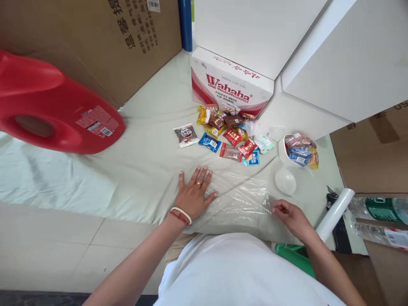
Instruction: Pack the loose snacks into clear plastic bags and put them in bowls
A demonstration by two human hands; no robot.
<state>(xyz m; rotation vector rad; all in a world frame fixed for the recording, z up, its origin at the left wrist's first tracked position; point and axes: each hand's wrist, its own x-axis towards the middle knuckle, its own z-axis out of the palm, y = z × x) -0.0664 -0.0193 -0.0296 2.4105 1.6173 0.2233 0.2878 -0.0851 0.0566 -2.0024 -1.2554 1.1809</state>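
Observation:
My left hand (193, 194) lies flat on the cloth-covered table, fingers spread, over the left end of a thin clear plastic sheet (242, 193). At the sheet's right edge, my right hand (291, 219) has its fingers curled in and pinches the plastic. The sheet is spread out and wrinkled between both hands. Just beyond it lies a pile of small wrapped snacks (233, 136). To the right, a white bowl (282, 154) holds several snack packets (301, 151). A small translucent white dish (286, 180) sits in front of that bowl.
A white and red Wahaha water carton (231, 85) stands behind the snacks. On the left is a large red jug (63, 106) before a cardboard box (95, 42). A white roll (334, 214) and plastic bottles (382, 210) are at the right.

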